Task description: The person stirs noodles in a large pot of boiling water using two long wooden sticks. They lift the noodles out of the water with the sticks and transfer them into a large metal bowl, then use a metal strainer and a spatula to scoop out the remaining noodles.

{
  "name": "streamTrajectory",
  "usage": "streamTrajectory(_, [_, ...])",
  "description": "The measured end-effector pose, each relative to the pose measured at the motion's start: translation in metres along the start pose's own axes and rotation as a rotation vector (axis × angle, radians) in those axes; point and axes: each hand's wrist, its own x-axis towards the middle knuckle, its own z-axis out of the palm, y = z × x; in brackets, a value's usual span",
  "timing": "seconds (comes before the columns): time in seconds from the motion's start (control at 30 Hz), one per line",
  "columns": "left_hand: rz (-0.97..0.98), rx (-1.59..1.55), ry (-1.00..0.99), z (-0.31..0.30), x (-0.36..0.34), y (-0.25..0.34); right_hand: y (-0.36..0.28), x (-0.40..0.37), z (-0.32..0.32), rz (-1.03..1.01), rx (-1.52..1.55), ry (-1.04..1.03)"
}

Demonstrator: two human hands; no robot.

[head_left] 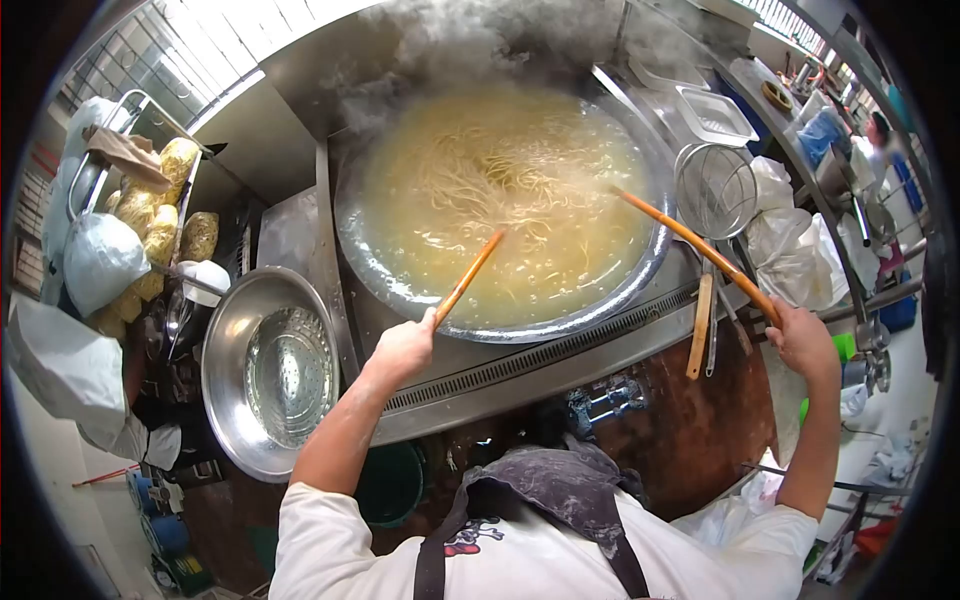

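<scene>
A large round wok (400, 305) of steaming, yellowish liquid is set into the metal stove in front of me. Pale noodles (480, 185) swirl in its middle and far part. My left hand (403, 350) is closed around a wooden stick (470, 278), whose far end reaches into the liquid near the noodles. In my right hand (803, 342) is a second, longer wooden stick (700, 243); its tip meets the liquid at the right side of the wok. The two sticks are well apart and slant inward. Steam blurs the wok's far rim.
Left of the stove stands a wide metal basin (228, 385) with liquid in it. Wire strainers (715, 190) and a wooden handle (701, 328) lie at the right edge. Bagged yellow food (160, 230) is stacked at left. A dark green bucket (390, 485) sits below the stove front.
</scene>
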Motion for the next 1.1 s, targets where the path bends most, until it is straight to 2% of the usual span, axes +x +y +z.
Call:
streamTrajectory(0.1, [0.056,0.049,-0.011,0.013,0.061,0.032,-0.013,0.051,0.025,-0.025,-0.151,-0.047])
streamTrajectory(0.17, [0.076,0.054,-0.025,0.018,0.099,0.058,-0.025,0.113,0.067,-0.013,-0.142,-0.091])
streamTrajectory(0.3, [0.005,-0.043,0.075,0.023,0.162,0.100,-0.086,0.252,0.155,-0.181,0.052,0.043])
streamTrajectory(0.37, [-0.025,-0.055,0.116,-0.001,0.191,0.115,-0.141,0.310,0.150,-0.205,0.126,0.022])
streamTrajectory(0.4, [-0.033,-0.057,0.118,-0.017,0.202,0.122,-0.162,0.341,0.155,-0.249,0.180,0.135])
streamTrajectory(0.43, [-0.080,-0.130,0.090,-0.038,0.210,0.127,-0.190,0.357,0.126,-0.216,0.185,-0.024])
streamTrajectory(0.5, [-0.125,-0.155,0.047,-0.070,0.224,0.127,-0.221,0.384,0.102,-0.307,0.148,0.061])
streamTrajectory(0.57, [-0.111,-0.135,-0.014,-0.092,0.218,0.117,-0.235,0.388,0.076,-0.317,0.096,0.000])
streamTrajectory(0.67, [-0.123,-0.255,-0.021,-0.060,0.183,0.082,-0.205,0.365,0.061,-0.356,0.034,0.050])
streamTrajectory(0.7, [-0.067,-0.270,0.002,-0.041,0.160,0.060,-0.186,0.330,0.045,-0.321,0.052,0.044])
streamTrajectory(0.73, [0.028,-0.271,0.125,-0.008,0.138,0.026,-0.161,0.297,0.040,-0.276,0.113,0.069])
streamTrajectory(0.77, [-0.020,-0.381,0.031,-0.004,0.101,0.004,-0.123,0.274,0.046,-0.393,0.157,0.105])
streamTrajectory(0.8, [-0.117,-0.529,-0.034,-0.004,0.053,-0.013,-0.103,0.225,0.028,-0.374,0.119,0.071])
streamTrajectory(0.83, [0.235,-0.496,0.324,0.068,0.032,-0.078,-0.077,0.187,0.029,-0.340,0.162,0.097])
streamTrajectory(0.87, [-0.180,-0.817,-0.069,0.012,-0.040,-0.052,-0.072,0.137,0.010,-0.222,0.107,0.033])
streamTrajectory(0.93, [-0.360,-1.069,-0.183,0.020,-0.136,-0.071,-0.065,0.072,-0.007,-0.204,0.127,0.041])
streamTrajectory(1.03, [-0.461,-1.184,-0.185,0.036,-0.236,-0.080,-0.084,0.067,0.008,-0.252,0.173,-0.029])
streamTrajectory(1.1, [-0.516,-1.180,-0.126,0.044,-0.273,-0.080,-0.110,0.102,0.046,-0.396,0.152,0.008])
